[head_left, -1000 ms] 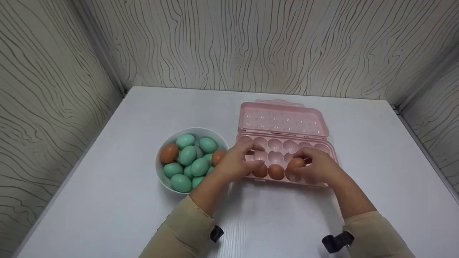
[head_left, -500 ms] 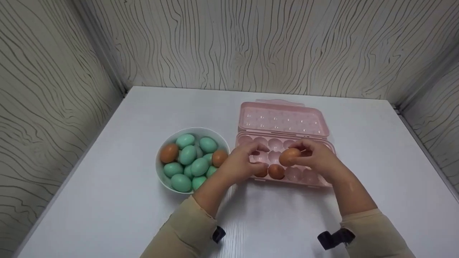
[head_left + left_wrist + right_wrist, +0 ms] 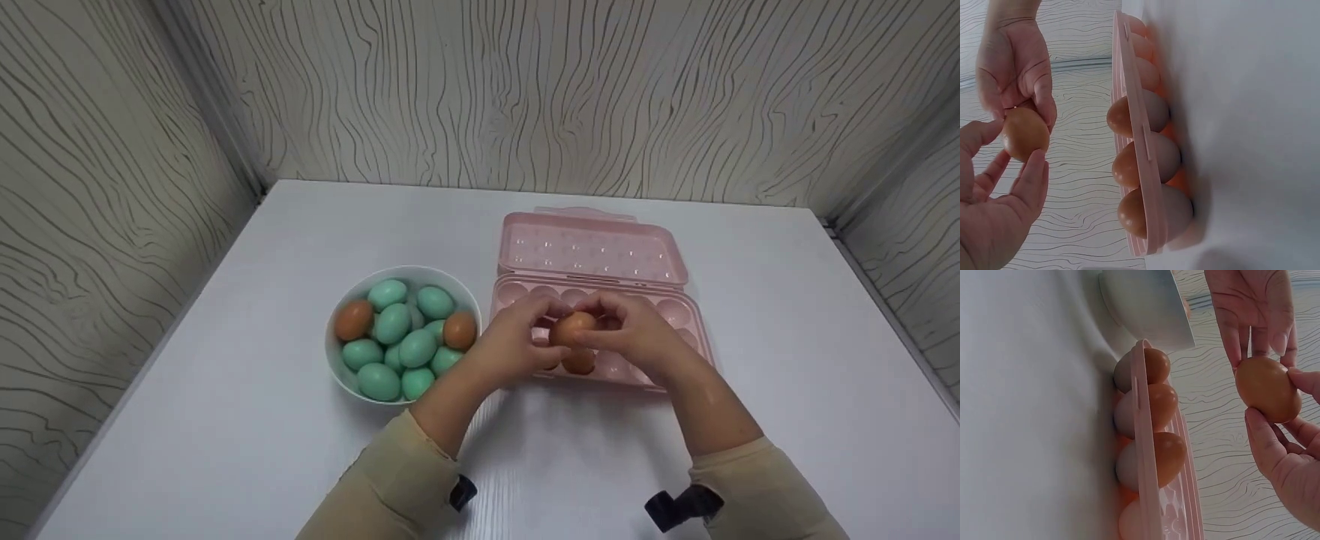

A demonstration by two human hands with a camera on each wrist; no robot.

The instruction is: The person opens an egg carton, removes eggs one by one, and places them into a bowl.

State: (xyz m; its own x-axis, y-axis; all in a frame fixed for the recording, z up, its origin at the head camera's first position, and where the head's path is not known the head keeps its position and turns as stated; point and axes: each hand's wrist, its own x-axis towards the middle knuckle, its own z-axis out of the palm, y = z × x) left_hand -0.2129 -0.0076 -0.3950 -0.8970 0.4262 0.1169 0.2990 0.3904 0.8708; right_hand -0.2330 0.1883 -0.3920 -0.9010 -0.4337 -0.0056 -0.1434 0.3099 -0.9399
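A brown egg [image 3: 572, 330] is held above the near row of a pink egg carton [image 3: 592, 251]. My right hand [image 3: 636, 339] pinches it between thumb and fingers from the right. From the left, the curled fingers of my left hand [image 3: 516, 341] close around the same egg; both hands meet at it. The left wrist view shows this egg [image 3: 1026, 134] between the two sets of fingertips. Three brown eggs, one being the middle egg [image 3: 1126, 164], sit side by side in the carton's front row. My hands hide part of the cups in the head view.
Left of the carton stands a white bowl [image 3: 335, 367] piled with green eggs [image 3: 418, 349] and two visible brown eggs [image 3: 354, 320]. The carton's lid lies open toward the back. Wood-grain panels [image 3: 480, 97] border the white table [image 3: 247, 420].
My right hand has lifted the brown egg out of a front cup and carried it left to my left hand. The left hand has shifted slightly right, its fingers meeting the egg.
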